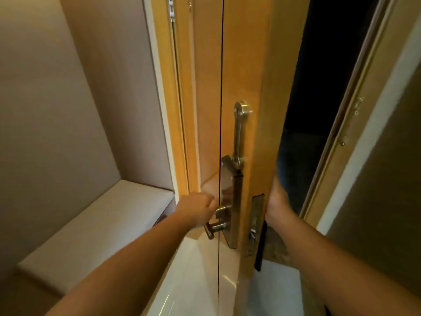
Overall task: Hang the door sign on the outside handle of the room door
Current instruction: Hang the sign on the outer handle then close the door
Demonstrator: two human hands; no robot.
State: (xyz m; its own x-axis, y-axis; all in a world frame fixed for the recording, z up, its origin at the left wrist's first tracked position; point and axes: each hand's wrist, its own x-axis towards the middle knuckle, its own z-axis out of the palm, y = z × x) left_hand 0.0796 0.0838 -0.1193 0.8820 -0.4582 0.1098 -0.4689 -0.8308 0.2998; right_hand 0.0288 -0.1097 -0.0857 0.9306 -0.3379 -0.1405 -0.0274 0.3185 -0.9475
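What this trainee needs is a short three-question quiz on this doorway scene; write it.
1. True or false: the room door is fully shut.
2. Which hand reaches round the door's edge to its far side? A) left B) right hand
3. Fill in: the swing bar latch sits ___ the inside lever handle.

Key: 1 false, it stands ajar; 2 B; 3 above.

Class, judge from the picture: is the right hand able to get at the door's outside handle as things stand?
Probably yes. The door stands ajar and the right hand already reaches round its edge to the outer face. The handle itself is hidden, so contact cannot be confirmed.
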